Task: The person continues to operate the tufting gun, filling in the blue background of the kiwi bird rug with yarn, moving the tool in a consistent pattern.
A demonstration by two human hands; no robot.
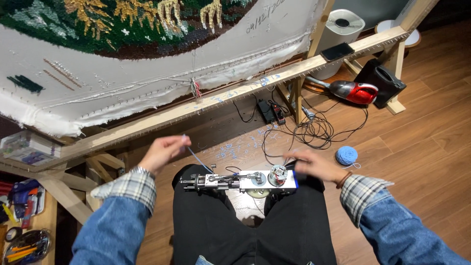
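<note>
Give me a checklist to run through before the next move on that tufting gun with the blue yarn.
1. Tufting gun resting across both thighs: ok.
2. Left hand pinching the blue yarn strand: ok.
3. Strand leads down to the gun's front end: ok; whether it passes through the needle: cannot tell.
4. Right hand steadying the motor end: ok.
5. Yarn ball lying on the floor: ok.
6. Cables tangled on the floor: not ok.
</note>
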